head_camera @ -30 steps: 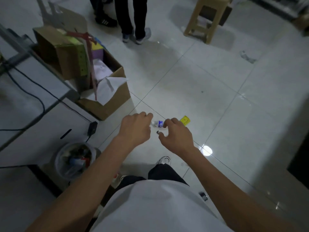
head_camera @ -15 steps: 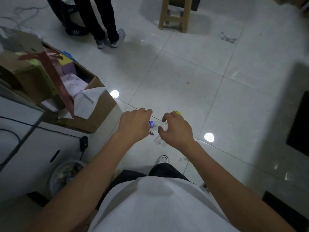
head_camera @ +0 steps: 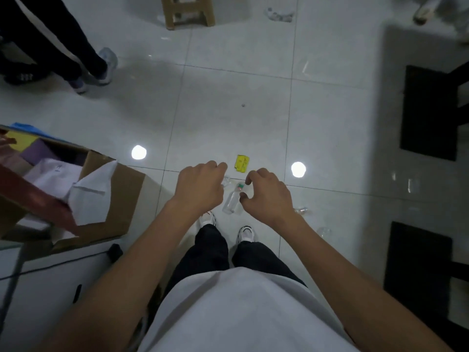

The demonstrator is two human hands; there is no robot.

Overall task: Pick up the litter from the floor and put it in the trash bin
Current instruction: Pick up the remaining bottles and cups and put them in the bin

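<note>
A small clear plastic bottle (head_camera: 231, 200) lies on the white tiled floor, seen in the gap between my hands. A flat yellow wrapper (head_camera: 242, 163) lies just beyond it. My left hand (head_camera: 200, 186) hovers above the floor left of the bottle, loosely curled, with nothing visible in it. My right hand (head_camera: 266, 194) hovers to the bottle's right, thumb and forefinger apart, holding nothing. A bit of clear plastic (head_camera: 225, 180) shows by my left fingertips. Two more clear bottles (head_camera: 300, 210) (head_camera: 323, 231) lie to the right. No trash bin is in view.
An open cardboard box (head_camera: 111, 199) of papers stands at the left, beside a white desk (head_camera: 43, 295) with a cable. A person's legs (head_camera: 63, 52) are at the far left, a wooden stool (head_camera: 189, 12) at the back, crumpled paper (head_camera: 279, 15) near it. Dark chairs (head_camera: 429, 113) line the right.
The view has swung forward and down, so the trash bin at the lower left has dropped out of sight. The yellow wrapper now shows beyond my hands. Both hands stay held out, empty.
</note>
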